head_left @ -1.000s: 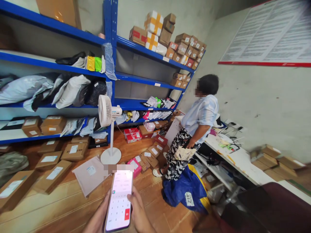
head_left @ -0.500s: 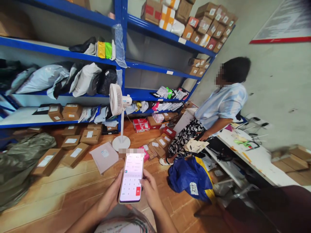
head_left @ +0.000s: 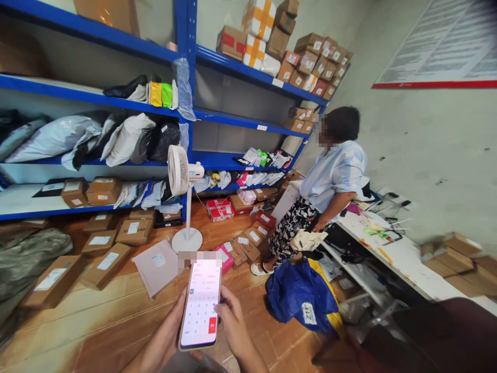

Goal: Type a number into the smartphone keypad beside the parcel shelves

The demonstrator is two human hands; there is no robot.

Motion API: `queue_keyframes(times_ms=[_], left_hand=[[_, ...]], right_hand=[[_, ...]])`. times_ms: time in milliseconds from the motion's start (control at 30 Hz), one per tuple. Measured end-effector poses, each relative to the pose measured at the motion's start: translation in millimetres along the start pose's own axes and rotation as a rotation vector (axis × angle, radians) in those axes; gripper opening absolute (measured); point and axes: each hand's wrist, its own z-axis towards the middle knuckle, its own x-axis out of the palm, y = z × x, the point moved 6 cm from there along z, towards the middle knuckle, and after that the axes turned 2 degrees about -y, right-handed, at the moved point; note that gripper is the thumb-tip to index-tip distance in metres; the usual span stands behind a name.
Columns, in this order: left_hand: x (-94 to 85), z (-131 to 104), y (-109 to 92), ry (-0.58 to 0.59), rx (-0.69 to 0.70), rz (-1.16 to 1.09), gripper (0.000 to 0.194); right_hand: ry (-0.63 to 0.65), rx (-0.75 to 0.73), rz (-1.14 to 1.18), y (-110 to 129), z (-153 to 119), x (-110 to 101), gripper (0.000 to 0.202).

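Lit smartphone [head_left: 200, 304] low in the centre of view, clasped between left hand [head_left: 167, 336] and right hand [head_left: 235, 326], above wooden floor [head_left: 116, 321], cardboard parcels [head_left: 104, 264], standing fan [head_left: 182, 197], another person [head_left: 322, 191] beside blue shelving [head_left: 248, 116]

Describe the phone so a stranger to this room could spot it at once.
Start at the blue shelving and drop past the white standing fan to the wooden floor. At the bottom edge, the left hand and right hand hold the phone upright. Its lit pink-white keypad screen with a red button sets it apart from the cardboard parcels.
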Motion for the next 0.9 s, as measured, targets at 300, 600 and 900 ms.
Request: queue_keyframes(times_ms=[300,600,900], left_hand=[[-8.2,4.2,4.9,-0.073,0.022,0.014,0.083],[0.0,4.2,-4.1,-0.079,-0.008,0.071,0.086],[-1.9,5.9,-3.3,-0.055,-0.002,0.043,0.079]], right_hand=[[0.000,0.003,0.006,-4.4,2.7,-1.9,0.038],[0.103,-0.034,0.085,15.3,-0.1,7.1,0.037],[0.106,-0.064,0.046,14.0,2.2,5.7,0.033]])
